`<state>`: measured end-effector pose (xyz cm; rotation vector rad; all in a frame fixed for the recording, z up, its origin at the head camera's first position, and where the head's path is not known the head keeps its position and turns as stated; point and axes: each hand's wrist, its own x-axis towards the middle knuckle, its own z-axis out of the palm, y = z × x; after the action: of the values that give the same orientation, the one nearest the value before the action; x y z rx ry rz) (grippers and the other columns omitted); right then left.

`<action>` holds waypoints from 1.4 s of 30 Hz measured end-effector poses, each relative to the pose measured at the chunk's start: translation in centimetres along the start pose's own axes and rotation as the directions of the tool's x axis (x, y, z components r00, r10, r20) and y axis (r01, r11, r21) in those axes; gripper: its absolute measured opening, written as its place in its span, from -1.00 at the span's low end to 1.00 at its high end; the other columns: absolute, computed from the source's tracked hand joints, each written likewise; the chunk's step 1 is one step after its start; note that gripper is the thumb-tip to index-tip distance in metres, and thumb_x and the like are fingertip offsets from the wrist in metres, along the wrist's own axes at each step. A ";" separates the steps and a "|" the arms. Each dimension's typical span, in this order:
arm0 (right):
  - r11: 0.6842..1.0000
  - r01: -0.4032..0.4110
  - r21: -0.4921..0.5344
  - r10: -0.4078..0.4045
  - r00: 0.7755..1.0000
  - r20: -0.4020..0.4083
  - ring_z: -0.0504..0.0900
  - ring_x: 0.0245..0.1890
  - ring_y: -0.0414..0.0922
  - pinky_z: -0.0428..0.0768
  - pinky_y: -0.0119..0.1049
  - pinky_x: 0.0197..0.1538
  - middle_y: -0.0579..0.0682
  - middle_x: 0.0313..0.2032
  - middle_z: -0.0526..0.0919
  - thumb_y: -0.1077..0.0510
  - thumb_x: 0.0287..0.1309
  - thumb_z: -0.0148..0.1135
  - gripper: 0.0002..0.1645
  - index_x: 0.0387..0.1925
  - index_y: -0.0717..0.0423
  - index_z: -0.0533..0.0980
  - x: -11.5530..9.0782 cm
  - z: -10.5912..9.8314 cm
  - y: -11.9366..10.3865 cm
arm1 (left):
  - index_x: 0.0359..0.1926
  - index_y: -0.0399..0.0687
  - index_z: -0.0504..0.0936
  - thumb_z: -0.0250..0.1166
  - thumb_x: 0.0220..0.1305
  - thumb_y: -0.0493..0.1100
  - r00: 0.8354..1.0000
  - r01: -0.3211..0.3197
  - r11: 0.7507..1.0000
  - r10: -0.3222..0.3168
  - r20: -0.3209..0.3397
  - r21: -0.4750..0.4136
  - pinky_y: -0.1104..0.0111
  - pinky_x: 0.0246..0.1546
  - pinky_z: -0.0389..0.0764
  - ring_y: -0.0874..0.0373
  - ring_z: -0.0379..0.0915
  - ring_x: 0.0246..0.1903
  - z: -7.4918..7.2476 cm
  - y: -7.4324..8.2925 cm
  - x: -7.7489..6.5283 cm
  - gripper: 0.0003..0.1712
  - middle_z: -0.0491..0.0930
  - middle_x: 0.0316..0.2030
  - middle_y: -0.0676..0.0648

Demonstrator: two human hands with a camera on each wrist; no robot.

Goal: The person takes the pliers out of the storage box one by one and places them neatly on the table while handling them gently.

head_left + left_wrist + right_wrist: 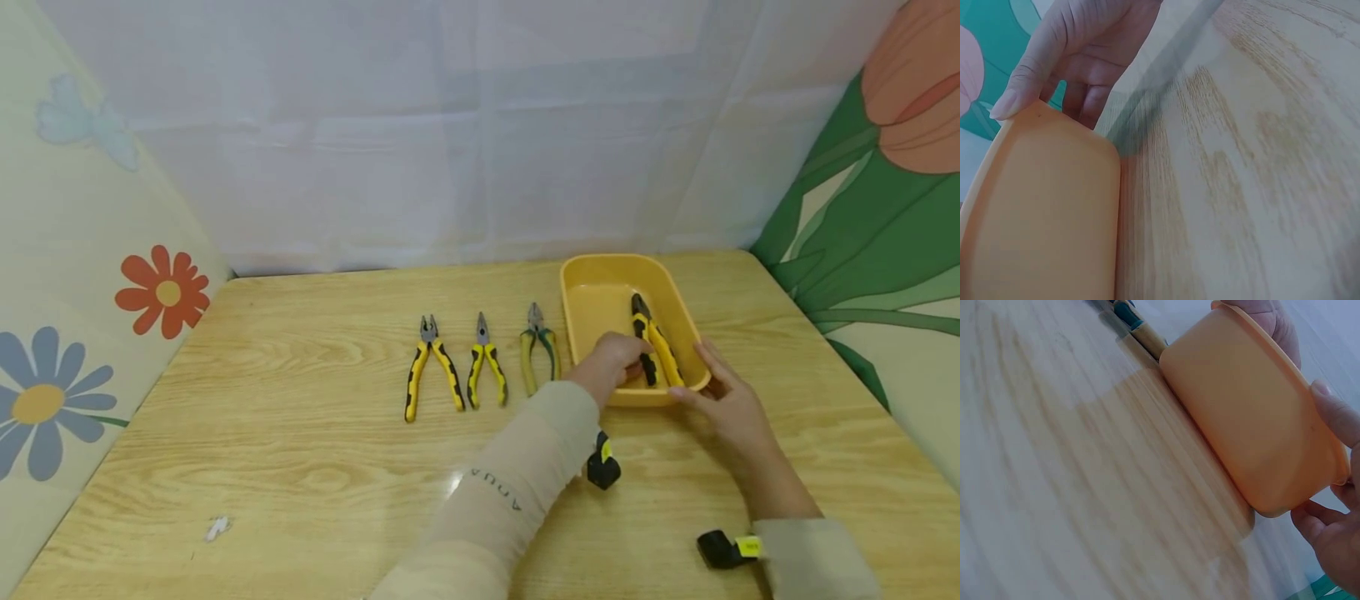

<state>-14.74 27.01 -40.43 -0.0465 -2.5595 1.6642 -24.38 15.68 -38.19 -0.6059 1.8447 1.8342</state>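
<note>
Inside the yellow plastic tray (600, 300) lies a pair of yellow-and-black pliers (663, 350), dark jaws toward the back. My left hand (618, 357) reaches over the tray's front edge, and its curled fingers hold one handle of these pliers; the fingertips are partly hidden. At the front right corner, my right hand (723, 400) grips the tray, thumb on the rim and fingers outside the wall. The left wrist view shows this right hand (1079, 56) on the tray corner (1047, 187). Both hands appear at the tray (1247, 419) in the right wrist view.
Left of the tray, three pliers stand in a row: yellow-and-black pliers (428, 333), smaller long-nose pliers (482, 333) and green-handled pliers (535, 321). A white mark (217, 528) shows on the wooden table (315, 467). A white sheet (375, 150) hangs behind.
</note>
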 end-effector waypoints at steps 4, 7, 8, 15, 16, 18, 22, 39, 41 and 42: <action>1.000 -0.009 -0.001 0.009 1.000 0.005 -0.08 0.24 -0.08 0.14 -0.75 0.02 -0.23 0.29 -0.26 0.09 0.07 0.13 -0.14 0.29 -0.08 -0.14 0.0 0.0 0.0 | -0.61 -0.20 0.40 0.28 -0.09 -0.39 1.000 -0.007 0.999 0.007 0.005 0.034 0.41 -0.59 0.51 0.19 0.23 -0.77 -0.1 -0.1 -0.1 -0.81 0.25 -0.79 0.00; 1.000 -0.022 -0.003 0.022 1.000 0.009 -0.12 0.25 -0.08 0.13 -0.74 0.03 -0.26 0.29 -0.28 0.07 0.07 0.12 -0.14 0.29 -0.13 -0.14 0.0 0.0 0.1 | -0.56 -0.22 0.44 0.29 -0.08 -0.37 1.000 -0.010 0.999 0.009 0.011 0.048 0.32 -0.51 0.56 0.12 0.38 -0.69 -0.1 -0.2 -0.1 -0.85 0.34 -0.72 -0.04; 1.000 -0.021 -0.005 0.021 1.000 0.009 -0.12 0.25 -0.08 0.13 -0.74 0.03 -0.25 0.29 -0.28 0.07 0.07 0.12 -0.14 0.29 -0.13 -0.14 -0.1 0.0 0.1 | -0.53 -0.23 0.45 0.29 -0.08 -0.36 1.000 -0.012 0.999 0.011 0.012 0.051 0.30 -0.49 0.57 0.09 0.42 -0.65 -0.1 -0.2 -0.1 -0.86 0.37 -0.69 -0.05; 1.000 -0.019 -0.014 0.020 1.000 0.011 -0.10 0.24 -0.08 0.16 -0.75 0.00 -0.26 0.29 -0.27 0.07 0.07 0.13 -0.14 0.29 -0.13 -0.14 0.0 -0.1 0.1 | -0.44 -0.25 0.47 0.29 -0.06 -0.35 1.000 -0.015 0.997 0.013 0.023 0.075 0.29 -0.48 0.57 0.05 0.45 -0.56 -0.3 -0.1 -0.3 -0.86 0.42 -0.58 -0.07; 1.000 -0.019 -0.015 0.019 1.000 0.010 -0.10 0.24 -0.07 0.17 -0.75 -0.01 -0.26 0.29 -0.27 0.07 0.07 0.13 -0.13 0.29 -0.13 -0.14 0.0 0.0 0.1 | -0.44 -0.26 0.48 0.29 -0.06 -0.34 1.000 -0.018 0.995 0.016 0.017 0.093 0.30 -0.49 0.56 0.07 0.45 -0.56 -0.3 -0.1 -0.3 -0.85 0.42 -0.58 -0.06; 1.000 -0.015 -0.016 0.015 1.000 0.008 -0.09 0.24 -0.07 0.18 -0.76 -0.02 -0.26 0.29 -0.26 0.07 0.06 0.14 -0.13 0.29 -0.12 -0.13 0.0 0.0 0.1 | -0.44 -0.26 0.49 0.31 -0.08 -0.33 0.999 -0.032 0.989 0.032 0.000 0.142 0.33 -0.51 0.55 0.10 0.43 -0.57 -0.3 -0.1 -0.3 -0.84 0.42 -0.58 -0.05; 1.000 -0.003 -0.003 0.003 1.000 0.009 -0.08 0.24 -0.09 0.20 -0.75 -0.03 -0.22 0.30 -0.26 0.10 0.06 0.14 -0.13 0.29 -0.11 -0.13 0.0 0.0 0.1 | -0.45 -0.29 0.49 0.33 -0.13 -0.35 0.995 -0.086 0.969 0.096 -0.031 0.231 0.38 -0.55 0.51 0.13 0.38 -0.59 -0.2 -0.2 -0.2 -0.81 0.41 -0.57 -0.04; 0.998 0.026 0.050 -0.027 1.000 0.014 -0.05 0.23 -0.09 0.23 -0.77 -0.08 -0.19 0.30 -0.25 0.17 0.08 0.12 -0.15 0.29 -0.06 -0.13 0.1 0.0 0.3 | -0.42 -0.24 0.53 0.40 -0.17 -0.19 0.985 -0.132 0.870 0.170 -0.038 0.474 0.42 -0.59 0.48 0.17 0.38 -0.58 -0.2 -0.2 -0.1 -0.72 0.44 -0.56 -0.03; 0.998 0.027 0.057 -0.028 1.000 0.014 -0.05 0.23 -0.09 0.24 -0.77 -0.08 -0.19 0.30 -0.25 0.18 0.08 0.12 -0.15 0.29 -0.05 -0.13 0.0 0.0 0.3 | -0.43 -0.24 0.54 0.40 -0.17 -0.18 0.984 -0.134 0.860 0.173 -0.034 0.493 0.42 -0.60 0.48 0.17 0.38 -0.59 -0.2 -0.2 -0.1 -0.72 0.44 -0.57 -0.03; 0.997 0.028 0.067 -0.029 0.999 0.014 -0.05 0.24 -0.10 0.24 -0.77 -0.08 -0.19 0.30 -0.25 0.20 0.07 0.12 -0.15 0.29 -0.05 -0.13 0.0 0.0 0.3 | -0.43 -0.24 0.54 0.40 -0.16 -0.17 0.984 -0.136 0.854 0.175 -0.031 0.502 0.42 -0.61 0.48 0.17 0.38 -0.60 -0.3 -0.2 -0.1 -0.72 0.44 -0.57 -0.03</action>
<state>-14.77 27.12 -40.69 0.0073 -2.5007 1.7455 -24.16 15.40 -38.26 -0.3436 2.3592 1.3396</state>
